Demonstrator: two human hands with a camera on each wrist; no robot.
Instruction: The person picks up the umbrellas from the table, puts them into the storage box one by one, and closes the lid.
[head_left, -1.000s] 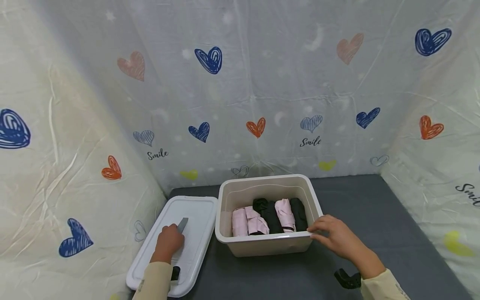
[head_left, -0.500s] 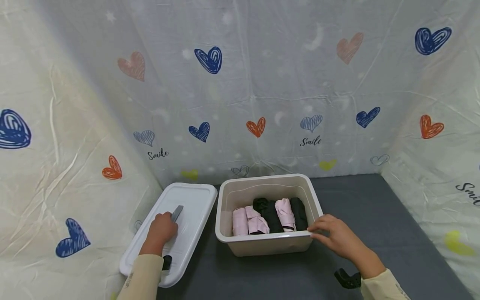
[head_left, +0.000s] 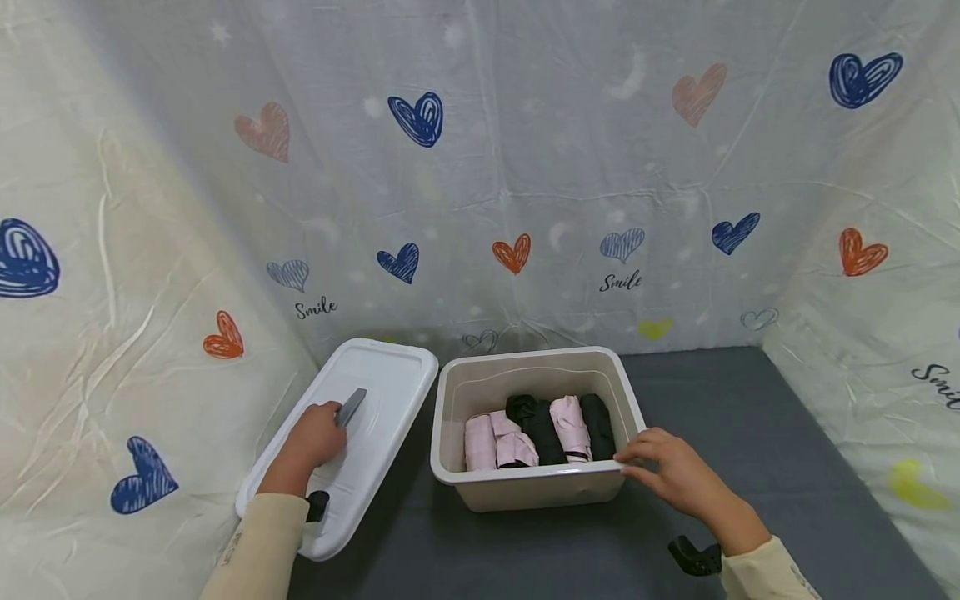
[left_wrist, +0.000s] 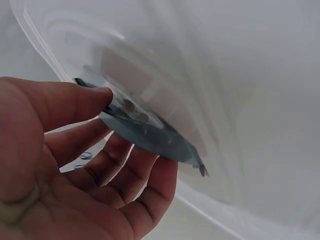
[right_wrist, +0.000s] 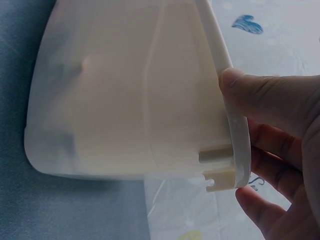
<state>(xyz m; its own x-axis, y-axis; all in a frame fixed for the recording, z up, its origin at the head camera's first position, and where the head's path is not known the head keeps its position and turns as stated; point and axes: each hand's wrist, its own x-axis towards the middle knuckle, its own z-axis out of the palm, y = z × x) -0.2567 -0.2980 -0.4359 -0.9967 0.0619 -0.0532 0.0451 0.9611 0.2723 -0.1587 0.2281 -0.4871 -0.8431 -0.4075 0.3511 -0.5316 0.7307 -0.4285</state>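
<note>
My left hand (head_left: 311, 437) pinches the grey handle (head_left: 351, 406) on a white box lid (head_left: 390, 375), which tilts beside the box at the left. In the left wrist view the thumb lies on one side of this handle (left_wrist: 155, 137), with the fingers behind it. A beige plastic storage box (head_left: 540, 492) stands uncovered on the table. Several rolled clothes lie in a row inside, pink rolls (head_left: 480, 444) and black rolls (head_left: 597, 427) among them. My right hand (head_left: 671, 471) grips the box's front right corner, thumb on the outside of the rim (right_wrist: 232, 110) in the right wrist view.
The dark grey table (head_left: 720, 433) extends to the right of the box and in front of it. A pale curtain (head_left: 570, 167) printed with hearts hangs close behind the box and along both sides. A black wrist strap (head_left: 693, 558) sits by the right sleeve.
My left hand has carried the lid up and to the left, and its tilt has grown. The right hand and the box have stayed in place.
</note>
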